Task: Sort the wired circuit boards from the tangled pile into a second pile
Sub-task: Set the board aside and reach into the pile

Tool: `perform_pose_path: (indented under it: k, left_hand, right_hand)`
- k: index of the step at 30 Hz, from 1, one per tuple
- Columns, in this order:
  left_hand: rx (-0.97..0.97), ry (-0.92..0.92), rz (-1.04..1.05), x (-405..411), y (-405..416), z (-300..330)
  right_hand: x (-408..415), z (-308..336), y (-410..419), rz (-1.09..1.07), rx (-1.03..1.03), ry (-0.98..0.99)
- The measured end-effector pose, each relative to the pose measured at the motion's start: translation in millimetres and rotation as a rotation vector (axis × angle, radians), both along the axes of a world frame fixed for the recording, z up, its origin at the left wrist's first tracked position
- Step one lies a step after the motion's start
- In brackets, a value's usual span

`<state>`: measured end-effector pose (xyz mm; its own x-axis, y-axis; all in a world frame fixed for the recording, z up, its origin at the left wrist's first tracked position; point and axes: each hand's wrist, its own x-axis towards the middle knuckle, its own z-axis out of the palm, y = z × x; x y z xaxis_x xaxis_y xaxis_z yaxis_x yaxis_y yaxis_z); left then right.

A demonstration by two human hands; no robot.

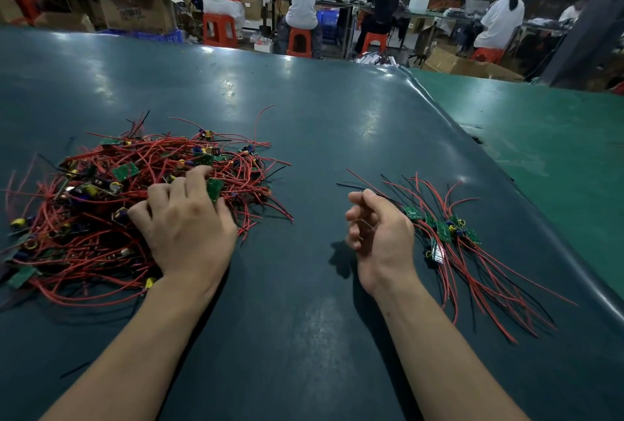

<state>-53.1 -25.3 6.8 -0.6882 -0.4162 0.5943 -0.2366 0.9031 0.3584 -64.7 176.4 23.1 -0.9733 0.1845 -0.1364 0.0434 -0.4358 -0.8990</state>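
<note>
Head view: left hand grips tangled pile; right hand loosely curled.

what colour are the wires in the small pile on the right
Mostly red, with some black, on the second pile; the head view shows it.

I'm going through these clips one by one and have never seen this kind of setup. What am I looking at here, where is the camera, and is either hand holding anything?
There is no machine: a person works with bare hands, filmed by a single wide-angle camera on their head, looking forward and down. On the dark green table lies a big tangled pile of small circuit boards with red and black wires. The left hand rests on that pile, its fingers curled round a green board. The right hand hovers loosely curled and holds nothing. Beside it is the smaller second pile. Other workers sit on orange stools behind.
</note>
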Motion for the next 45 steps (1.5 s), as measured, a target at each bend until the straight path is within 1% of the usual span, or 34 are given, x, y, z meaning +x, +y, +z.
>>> perform_pose_path:
  k: [3, 6, 8, 9, 11, 12, 15, 18, 20, 23, 25, 28, 32, 36, 39, 42, 45]
  left_hand:
    - [0.019, 0.133, -0.132, 3, 9, -1]
    - [-0.008, 0.377, -0.31, 7, 17, 2]
    - [-0.048, 0.506, -0.486, 8, 20, 4]
    - [-0.052, 0.54, -0.597, 9, 22, 4]
    - [-0.033, 0.552, -0.785, 13, 27, 4]
    - [-0.02, 0.539, -0.847, 15, 30, 4]
    - [-0.018, 0.499, -0.948, 18, 36, 6]
    - [-0.031, 0.474, -0.995, 19, 38, 6]
    - [0.002, 0.464, -1.004, 19, 38, 6]
    - [0.071, 0.485, -0.972, 21, 39, 5]
    - [0.101, 0.46, -0.95, 20, 39, 4]
    - [0.236, 0.326, -0.936, 19, 40, 3]
    - [0.446, 0.207, -0.929, 20, 42, 0]
    - [0.564, 0.12, -0.92, 18, 42, 0]
    - [0.571, 0.099, -0.915, 16, 46, -2]
    - [0.551, 0.11, -0.918, 16, 47, -4]
    - [0.56, 0.092, -0.917, 18, 47, -3]
  right_hand:
    - [0, 1, 0, -0.002, 0.004, -0.004]
    - [-1, 1, 0, -0.001, 0.015, -0.01]
    - [-1, 1, 0, 0.027, 0.012, -0.002]
    - [-2, 1, 0, 0.063, 0.006, 0.007]
    - [0, 1, -4, 0.187, -0.003, 0.021]
    - [1, 1, -6, 0.258, -0.002, 0.022]
    - [3, 0, -13, 0.394, 0.026, 0.024]
    - [4, -3, -14, 0.415, 0.045, 0.039]
    - [4, -4, -13, 0.387, 0.044, 0.075]
    - [3, -5, -12, 0.326, 0.04, 0.133]
    - [3, -4, -12, 0.278, 0.05, 0.166]
    - [1, -3, -12, 0.223, 0.064, 0.184]
    - [1, -3, -11, 0.212, 0.031, 0.201]
    - [1, -3, -10, 0.221, 0.077, 0.225]
    - [0, -4, -9, 0.227, 0.073, 0.238]
    - [-1, -6, -11, 0.177, 0.091, 0.234]
    - [-4, -11, -11, 0.077, 0.174, 0.15]
